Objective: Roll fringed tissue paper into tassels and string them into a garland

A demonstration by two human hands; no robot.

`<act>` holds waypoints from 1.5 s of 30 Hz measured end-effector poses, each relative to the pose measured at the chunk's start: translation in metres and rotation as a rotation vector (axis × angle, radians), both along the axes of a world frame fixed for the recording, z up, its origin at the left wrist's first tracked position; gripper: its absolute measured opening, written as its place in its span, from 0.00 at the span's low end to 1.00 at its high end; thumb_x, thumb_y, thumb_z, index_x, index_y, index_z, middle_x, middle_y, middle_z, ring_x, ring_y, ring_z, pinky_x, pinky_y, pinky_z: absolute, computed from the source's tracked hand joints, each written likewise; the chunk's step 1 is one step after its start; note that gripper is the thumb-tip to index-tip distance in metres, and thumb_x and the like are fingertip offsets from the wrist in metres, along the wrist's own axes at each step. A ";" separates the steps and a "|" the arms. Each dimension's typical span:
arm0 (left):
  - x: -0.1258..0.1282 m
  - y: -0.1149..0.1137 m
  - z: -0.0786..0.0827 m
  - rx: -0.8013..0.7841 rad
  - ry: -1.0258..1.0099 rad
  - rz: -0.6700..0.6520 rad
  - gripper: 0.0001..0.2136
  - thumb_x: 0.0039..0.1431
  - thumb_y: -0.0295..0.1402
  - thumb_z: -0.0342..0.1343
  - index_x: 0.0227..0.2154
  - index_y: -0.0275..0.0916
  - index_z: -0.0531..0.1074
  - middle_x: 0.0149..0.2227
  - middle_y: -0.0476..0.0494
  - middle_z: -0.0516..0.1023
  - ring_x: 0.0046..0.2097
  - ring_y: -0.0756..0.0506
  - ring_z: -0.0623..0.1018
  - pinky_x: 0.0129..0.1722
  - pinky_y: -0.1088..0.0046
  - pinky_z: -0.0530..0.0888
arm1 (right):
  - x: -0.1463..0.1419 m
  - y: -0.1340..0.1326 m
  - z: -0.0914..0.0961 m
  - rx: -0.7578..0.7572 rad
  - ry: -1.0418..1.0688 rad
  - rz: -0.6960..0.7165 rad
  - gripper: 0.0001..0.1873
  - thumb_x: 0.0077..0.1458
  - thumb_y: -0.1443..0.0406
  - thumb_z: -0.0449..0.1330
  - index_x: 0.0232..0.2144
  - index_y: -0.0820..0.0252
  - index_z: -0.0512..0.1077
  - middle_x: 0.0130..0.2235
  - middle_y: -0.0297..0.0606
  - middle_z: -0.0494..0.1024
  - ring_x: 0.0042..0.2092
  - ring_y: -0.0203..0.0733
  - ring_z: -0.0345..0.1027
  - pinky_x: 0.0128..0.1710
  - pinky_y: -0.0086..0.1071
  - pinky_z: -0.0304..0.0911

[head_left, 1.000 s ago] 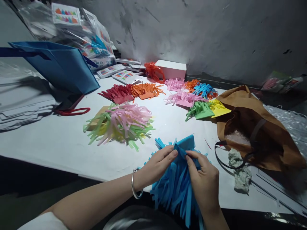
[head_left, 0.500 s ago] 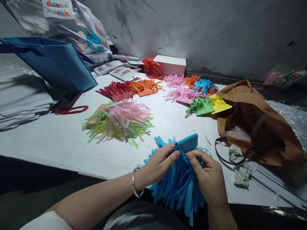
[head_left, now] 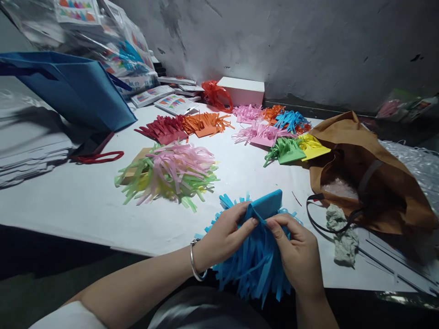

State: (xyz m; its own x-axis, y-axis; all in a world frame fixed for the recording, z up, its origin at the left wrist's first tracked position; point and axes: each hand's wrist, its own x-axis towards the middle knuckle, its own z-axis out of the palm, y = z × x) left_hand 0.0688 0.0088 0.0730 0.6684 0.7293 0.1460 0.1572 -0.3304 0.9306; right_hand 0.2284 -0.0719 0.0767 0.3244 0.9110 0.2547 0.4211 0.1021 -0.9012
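A blue tissue-paper tassel [head_left: 255, 267] lies at the table's front edge, its cut strips hanging over the side. Its uncut band [head_left: 269, 204] is folded flat and points away from me. My left hand [head_left: 230, 230] pinches the near left part of the band between thumb and fingers. Close beside it, my right hand [head_left: 297, 244] grips the paper with thumb and forefinger. The fingertips of both hands almost meet over the tassel. Left of them rests a pile of pink, green and yellow tassels [head_left: 181, 169], apart from my hands.
Red [head_left: 166, 130], orange [head_left: 207, 124], pink [head_left: 262, 135], green [head_left: 288, 151] and yellow [head_left: 313, 147] tassels lie farther back. A brown bag [head_left: 380, 183] stands right, with crumpled paper [head_left: 345, 244] before it. A blue bag [head_left: 82, 89] leans at left. A white box [head_left: 242, 91] sits by the wall.
Both hands keep their pinch on the blue tassel, with only slight finger movement. The hanging strips have shifted and reach less far down. The whole view has moved slightly.
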 end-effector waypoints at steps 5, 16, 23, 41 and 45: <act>0.000 0.000 0.001 0.078 0.018 0.018 0.10 0.68 0.36 0.45 0.36 0.38 0.69 0.37 0.44 0.74 0.39 0.45 0.71 0.41 0.69 0.68 | 0.002 -0.003 -0.001 0.116 -0.058 0.004 0.11 0.63 0.62 0.58 0.29 0.55 0.75 0.31 0.33 0.77 0.36 0.40 0.71 0.41 0.35 0.63; 0.000 -0.003 0.000 0.063 -0.023 -0.009 0.11 0.68 0.36 0.45 0.36 0.37 0.69 0.37 0.43 0.72 0.38 0.45 0.70 0.40 0.69 0.68 | -0.004 -0.010 -0.004 0.199 -0.216 0.044 0.04 0.59 0.63 0.64 0.37 0.54 0.72 0.36 0.33 0.76 0.40 0.41 0.69 0.42 0.36 0.63; 0.001 -0.003 0.000 0.050 -0.036 -0.020 0.11 0.68 0.37 0.44 0.37 0.38 0.68 0.37 0.42 0.72 0.38 0.45 0.70 0.40 0.69 0.68 | -0.003 -0.015 -0.003 0.235 -0.317 0.054 0.05 0.60 0.67 0.61 0.38 0.55 0.69 0.36 0.33 0.75 0.40 0.40 0.69 0.43 0.36 0.62; 0.001 -0.004 -0.001 0.065 -0.011 -0.018 0.11 0.68 0.36 0.46 0.41 0.36 0.70 0.39 0.42 0.74 0.40 0.45 0.72 0.42 0.69 0.69 | -0.004 -0.018 -0.006 0.149 -0.096 0.024 0.04 0.61 0.69 0.59 0.35 0.53 0.71 0.36 0.30 0.75 0.40 0.36 0.69 0.40 0.28 0.64; 0.000 -0.005 0.000 0.067 -0.022 -0.031 0.12 0.69 0.37 0.46 0.44 0.36 0.71 0.41 0.41 0.75 0.42 0.45 0.73 0.44 0.68 0.69 | -0.002 -0.020 -0.009 0.113 -0.005 -0.033 0.03 0.61 0.67 0.60 0.36 0.52 0.72 0.37 0.29 0.74 0.41 0.35 0.69 0.41 0.25 0.64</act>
State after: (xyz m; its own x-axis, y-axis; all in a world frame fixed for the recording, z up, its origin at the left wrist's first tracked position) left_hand 0.0690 0.0043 0.0726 0.6867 0.6964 0.2085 0.1255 -0.3961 0.9096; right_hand 0.2267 -0.0917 0.0681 0.3518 0.8655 0.3566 0.4304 0.1887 -0.8827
